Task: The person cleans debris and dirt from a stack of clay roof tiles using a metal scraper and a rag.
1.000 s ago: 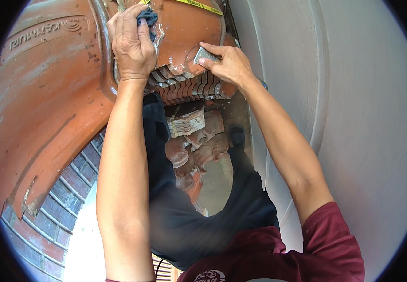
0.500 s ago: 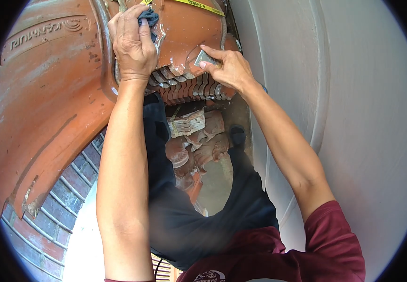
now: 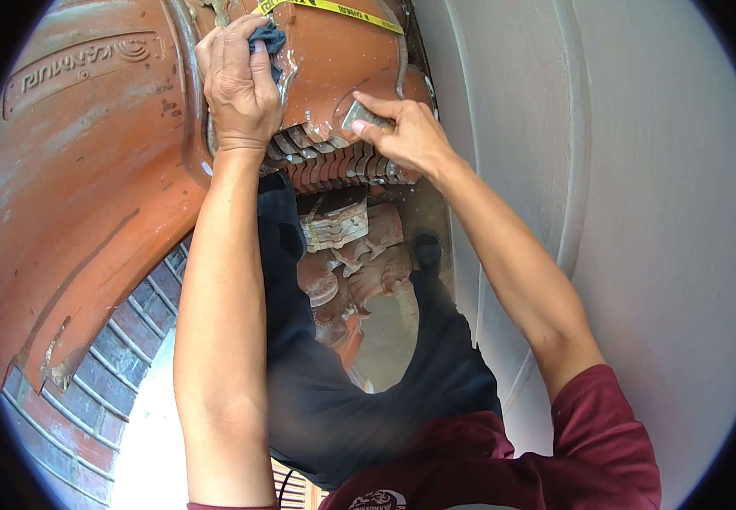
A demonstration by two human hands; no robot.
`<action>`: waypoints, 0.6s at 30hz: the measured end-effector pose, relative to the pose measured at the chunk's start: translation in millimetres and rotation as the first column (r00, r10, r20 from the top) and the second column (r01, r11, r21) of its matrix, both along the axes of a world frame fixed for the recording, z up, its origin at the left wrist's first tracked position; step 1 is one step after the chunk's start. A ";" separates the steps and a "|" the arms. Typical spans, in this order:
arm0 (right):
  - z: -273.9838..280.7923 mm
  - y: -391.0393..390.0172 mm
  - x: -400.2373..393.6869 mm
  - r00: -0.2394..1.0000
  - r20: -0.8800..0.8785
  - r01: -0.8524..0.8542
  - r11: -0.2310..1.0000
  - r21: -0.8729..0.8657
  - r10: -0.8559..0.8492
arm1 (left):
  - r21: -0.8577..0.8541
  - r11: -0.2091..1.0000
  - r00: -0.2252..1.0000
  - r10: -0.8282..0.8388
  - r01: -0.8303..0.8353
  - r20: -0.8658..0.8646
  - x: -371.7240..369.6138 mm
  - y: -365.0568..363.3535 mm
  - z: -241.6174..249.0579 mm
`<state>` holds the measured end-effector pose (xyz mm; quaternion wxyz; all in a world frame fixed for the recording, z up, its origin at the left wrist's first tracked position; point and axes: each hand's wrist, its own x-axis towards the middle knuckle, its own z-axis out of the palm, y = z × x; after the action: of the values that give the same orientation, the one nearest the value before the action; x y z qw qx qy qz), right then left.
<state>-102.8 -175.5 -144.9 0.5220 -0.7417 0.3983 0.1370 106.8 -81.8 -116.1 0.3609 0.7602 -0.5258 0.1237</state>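
Observation:
At the top, my left hand (image 3: 239, 89) is closed on a crumpled dark blue cloth (image 3: 268, 37), resting on the orange roof tiles. My right hand (image 3: 406, 132) pinches a small flat grey metal plate (image 3: 358, 115) between thumb and fingers. The plate lies against the lower part of an orange clay tile (image 3: 321, 72), beside a faint curved line on its surface. White splashes mark this tile near the cloth. Whether the plate has a handle inside my palm is hidden.
Yellow printed tape (image 3: 342, 10) crosses the top tile. A large embossed tile (image 3: 87, 153) fills the left side. Below the hands are stacked tiles (image 3: 334, 166) and broken tile pieces (image 3: 359, 272) between my legs. A smooth grey wall (image 3: 640, 212) rises close on the right.
My right hand has shifted slightly left and down with the metal plate, along the tile. My left hand stays on the cloth in nearly the same place.

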 end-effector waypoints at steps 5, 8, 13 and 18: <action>-10.8 12.3 7.9 0.975 0.034 0.220 0.973 -0.063 -0.219 | 0.011 1.000 1.000 -0.007 0.007 -0.023 -1.6 1.0 0.0; -11.9 19.2 13.7 0.967 -0.029 0.250 0.965 -0.076 -0.253 | 0.037 0.999 1.000 0.003 -0.002 -0.021 -2.4 2.6 2.8; -5.7 21.5 16.6 0.969 -0.016 0.243 0.960 -0.138 -0.247 | 0.044 0.999 1.000 0.004 -0.006 0.029 -2.5 1.4 4.2; -3.3 19.1 18.8 0.959 -0.081 0.263 0.960 -0.091 -0.270 | 0.042 0.999 1.000 0.005 -0.005 0.009 -3.8 1.4 4.2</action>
<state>-84.0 -156.4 -148.3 0.4868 -0.6943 0.5235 0.0835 103.0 -80.4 -111.9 0.3421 0.7684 -0.5281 0.1166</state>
